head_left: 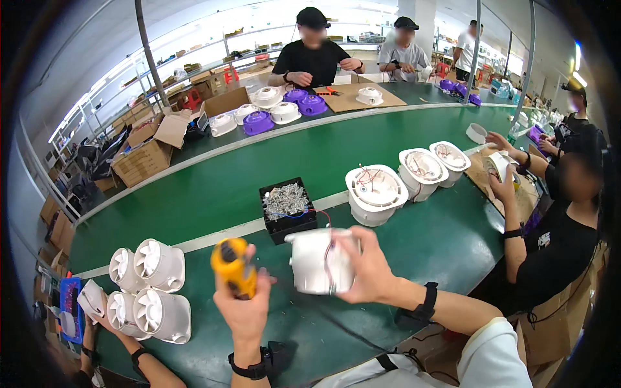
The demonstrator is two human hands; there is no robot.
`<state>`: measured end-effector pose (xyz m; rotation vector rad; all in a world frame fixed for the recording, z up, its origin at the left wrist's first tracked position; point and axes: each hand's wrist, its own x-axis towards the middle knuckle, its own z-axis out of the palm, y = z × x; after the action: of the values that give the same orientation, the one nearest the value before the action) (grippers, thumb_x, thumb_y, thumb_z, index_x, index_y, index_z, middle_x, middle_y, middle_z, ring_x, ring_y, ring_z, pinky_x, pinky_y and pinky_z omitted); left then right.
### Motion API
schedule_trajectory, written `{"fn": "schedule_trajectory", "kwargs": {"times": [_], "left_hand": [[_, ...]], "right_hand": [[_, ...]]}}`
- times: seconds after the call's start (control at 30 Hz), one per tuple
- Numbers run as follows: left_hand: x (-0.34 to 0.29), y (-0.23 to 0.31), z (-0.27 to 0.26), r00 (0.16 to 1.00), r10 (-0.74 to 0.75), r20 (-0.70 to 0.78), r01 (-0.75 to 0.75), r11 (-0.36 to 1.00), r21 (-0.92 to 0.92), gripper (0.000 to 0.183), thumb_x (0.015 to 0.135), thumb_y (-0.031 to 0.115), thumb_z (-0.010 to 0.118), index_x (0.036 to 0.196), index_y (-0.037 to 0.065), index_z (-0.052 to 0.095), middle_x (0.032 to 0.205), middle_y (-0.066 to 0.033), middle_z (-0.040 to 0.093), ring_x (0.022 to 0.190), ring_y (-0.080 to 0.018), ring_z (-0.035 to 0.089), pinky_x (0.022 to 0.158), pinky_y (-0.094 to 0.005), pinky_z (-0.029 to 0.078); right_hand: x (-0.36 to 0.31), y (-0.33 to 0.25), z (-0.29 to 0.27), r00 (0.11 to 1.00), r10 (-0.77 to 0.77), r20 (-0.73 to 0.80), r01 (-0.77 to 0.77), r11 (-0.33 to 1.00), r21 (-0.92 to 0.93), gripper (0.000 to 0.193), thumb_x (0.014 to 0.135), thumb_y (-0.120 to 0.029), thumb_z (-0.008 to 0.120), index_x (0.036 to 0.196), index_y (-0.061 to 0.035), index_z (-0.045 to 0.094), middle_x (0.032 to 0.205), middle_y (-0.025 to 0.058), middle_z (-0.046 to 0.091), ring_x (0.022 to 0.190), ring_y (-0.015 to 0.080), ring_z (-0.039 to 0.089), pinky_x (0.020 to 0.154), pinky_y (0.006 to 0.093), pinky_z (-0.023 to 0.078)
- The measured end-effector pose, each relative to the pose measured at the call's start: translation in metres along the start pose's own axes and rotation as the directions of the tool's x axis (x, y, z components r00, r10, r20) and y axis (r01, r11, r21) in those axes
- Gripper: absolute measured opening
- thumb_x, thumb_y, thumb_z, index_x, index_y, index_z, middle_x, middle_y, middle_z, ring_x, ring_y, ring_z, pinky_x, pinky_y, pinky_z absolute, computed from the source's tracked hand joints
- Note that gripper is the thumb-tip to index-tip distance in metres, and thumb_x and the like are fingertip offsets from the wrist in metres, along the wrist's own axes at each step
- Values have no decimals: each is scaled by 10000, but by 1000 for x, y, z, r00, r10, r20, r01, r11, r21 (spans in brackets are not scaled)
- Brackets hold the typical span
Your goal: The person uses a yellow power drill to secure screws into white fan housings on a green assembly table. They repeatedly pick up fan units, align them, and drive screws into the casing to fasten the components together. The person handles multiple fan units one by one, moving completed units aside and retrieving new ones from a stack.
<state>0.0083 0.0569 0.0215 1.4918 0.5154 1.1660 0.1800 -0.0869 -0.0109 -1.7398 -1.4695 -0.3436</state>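
My left hand [244,317] is wrapped round a yellow-and-black power screwdriver [234,268], blurred by motion. To its right, my right hand [370,270] grips a white plastic fan housing [310,262] by its right side, tilted above the green table. Thin red and dark wires run along the housing, and a red and a blue wire trail from its top toward a black box [275,226]. That box, just beyond the housing, holds a heap of small silver screws [288,199]. The screwdriver's tip is hidden; tool and housing are apart.
White fan units [158,315] stand at left beside another person's hand [110,323]. Wired white housings [377,194] line the right. A green conveyor belt [310,152] runs beyond, with white and purple housings [259,123] past it. A co-worker [563,200] works at right.
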Motion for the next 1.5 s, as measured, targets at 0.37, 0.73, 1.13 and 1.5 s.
{"fn": "schedule_trajectory", "kwargs": {"times": [0.37,0.73,1.13,1.5], "left_hand": [[2,-2,-17,930,328,-166,-328,944,29,452,906,80,480,1307,2,286,1144,-268,582,528,-165,588,549,-236,488],[-5,9,-22,913,355,-202,-362,932,5,516,890,167,514,1315,-3,274,1126,-302,575,491,-165,581,534,-234,474],[-7,10,-35,882,415,-222,-443,892,-90,542,895,197,545,1323,5,274,1108,-293,589,505,-149,579,493,-230,469],[-54,55,-71,907,372,199,-361,928,-90,455,864,148,627,1241,76,384,1063,-227,628,572,-108,569,524,-219,467]], "right_hand": [[-10,9,-32,962,-233,-143,199,955,-220,783,491,-238,795,1220,-99,543,1172,175,431,1056,340,448,861,452,393],[-120,67,-133,996,-18,85,78,624,-777,747,534,-297,811,1213,-136,545,1309,155,375,1162,319,393,959,467,309],[-99,64,-108,915,399,-64,-285,525,-802,627,671,-50,661,1268,-15,471,1425,279,260,1316,415,269,1062,521,223],[95,-88,39,803,-423,420,372,906,202,452,777,-150,656,1184,-14,516,1295,217,453,1132,368,488,958,445,402]]}}
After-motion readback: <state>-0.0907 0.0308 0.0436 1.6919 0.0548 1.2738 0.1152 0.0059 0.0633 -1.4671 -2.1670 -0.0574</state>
